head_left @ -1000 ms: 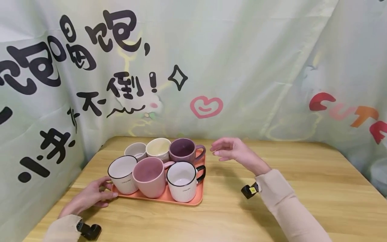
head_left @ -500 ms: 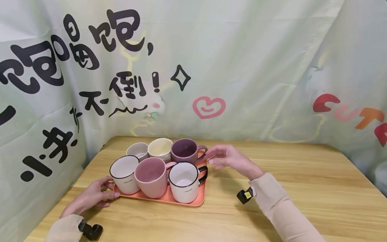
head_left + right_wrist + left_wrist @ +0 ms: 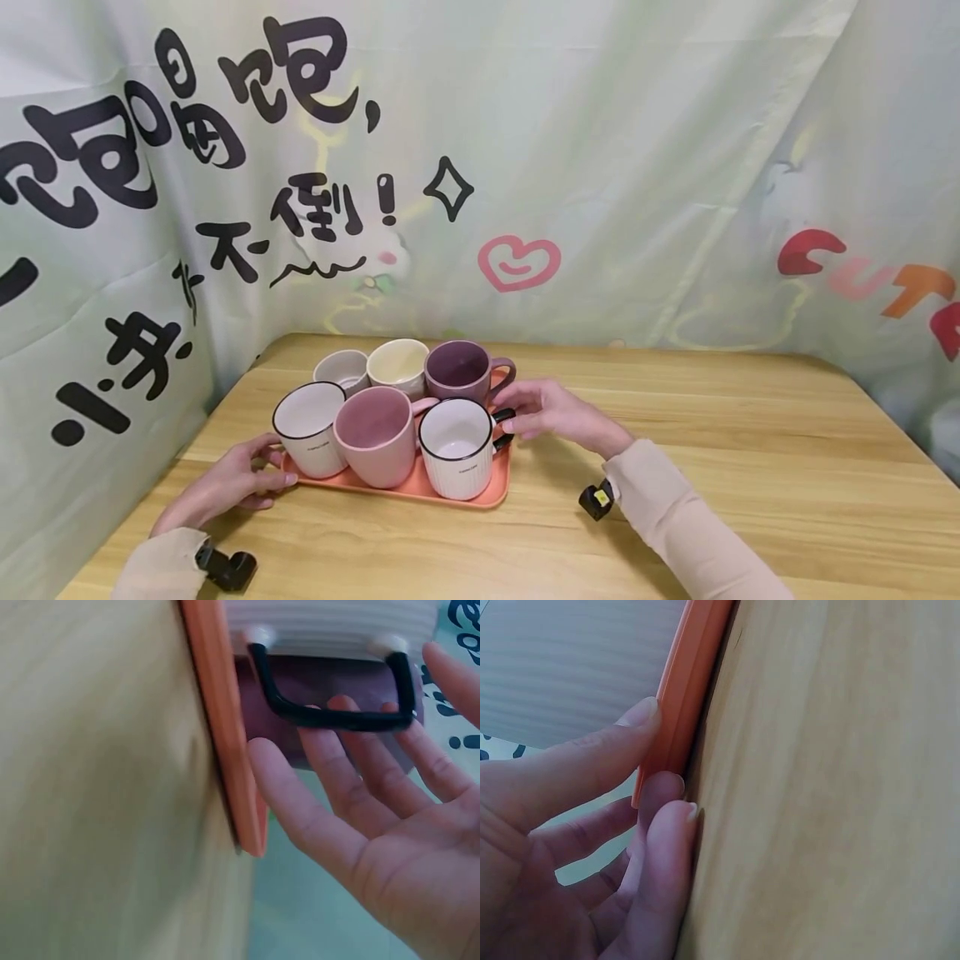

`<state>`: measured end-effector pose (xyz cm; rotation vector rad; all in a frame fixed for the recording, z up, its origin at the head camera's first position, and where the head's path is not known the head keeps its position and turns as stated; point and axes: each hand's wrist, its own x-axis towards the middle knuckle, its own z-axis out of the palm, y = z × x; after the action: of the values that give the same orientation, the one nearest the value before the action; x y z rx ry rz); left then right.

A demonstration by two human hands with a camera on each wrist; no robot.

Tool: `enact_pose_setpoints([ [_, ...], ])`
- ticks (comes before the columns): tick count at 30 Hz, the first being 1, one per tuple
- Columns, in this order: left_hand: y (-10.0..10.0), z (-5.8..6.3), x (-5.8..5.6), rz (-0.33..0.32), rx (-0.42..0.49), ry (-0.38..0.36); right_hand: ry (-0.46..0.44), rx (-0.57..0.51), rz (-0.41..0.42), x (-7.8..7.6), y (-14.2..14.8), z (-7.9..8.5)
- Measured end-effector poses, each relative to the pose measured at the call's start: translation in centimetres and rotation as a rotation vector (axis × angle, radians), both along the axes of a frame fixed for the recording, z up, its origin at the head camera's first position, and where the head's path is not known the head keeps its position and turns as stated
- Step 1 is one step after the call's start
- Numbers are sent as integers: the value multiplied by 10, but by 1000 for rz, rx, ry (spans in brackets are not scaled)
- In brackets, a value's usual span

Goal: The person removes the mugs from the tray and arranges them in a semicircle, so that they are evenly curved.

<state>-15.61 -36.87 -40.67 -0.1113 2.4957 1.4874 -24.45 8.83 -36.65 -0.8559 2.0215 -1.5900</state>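
Note:
An orange tray (image 3: 408,493) on the wooden table bears several mugs in two rows. My left hand (image 3: 232,477) grips its near left corner, with the thumb (image 3: 630,724) on the rim and fingertips (image 3: 667,832) low against the outer side. At the tray's right side is my right hand (image 3: 555,412), fingers spread and loosely bent. Its fingertips are behind the black handle (image 3: 337,718) of the ribbed white mug (image 3: 459,467); whether they touch it I cannot tell. The hand does not close round the handle. The purple mug (image 3: 453,379) stands just behind.
A pink mug (image 3: 375,450) and a black-rimmed white mug (image 3: 311,442) fill the front row. Behind them are a cream mug (image 3: 397,375) and a grey mug (image 3: 341,373). The wooden table (image 3: 720,467) extends right; a printed curtain (image 3: 600,167) hangs along the back and left.
My right hand has come left and down from the open space beside the tray to the white mug's black handle. The left hand keeps its place at the tray corner.

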Motion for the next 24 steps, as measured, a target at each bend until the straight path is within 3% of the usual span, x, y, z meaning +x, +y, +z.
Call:
enact_pose_setpoints([
  [7, 0, 1, 0, 1, -5, -5, 16, -4, 41, 4, -8, -9],
  [15, 1, 0, -1, 5, -6, -2, 114, -59, 98, 4, -10, -12],
  [24, 1, 0, -1, 13, -9, -10, 45, -84, 75, 11, -8, -10],
])
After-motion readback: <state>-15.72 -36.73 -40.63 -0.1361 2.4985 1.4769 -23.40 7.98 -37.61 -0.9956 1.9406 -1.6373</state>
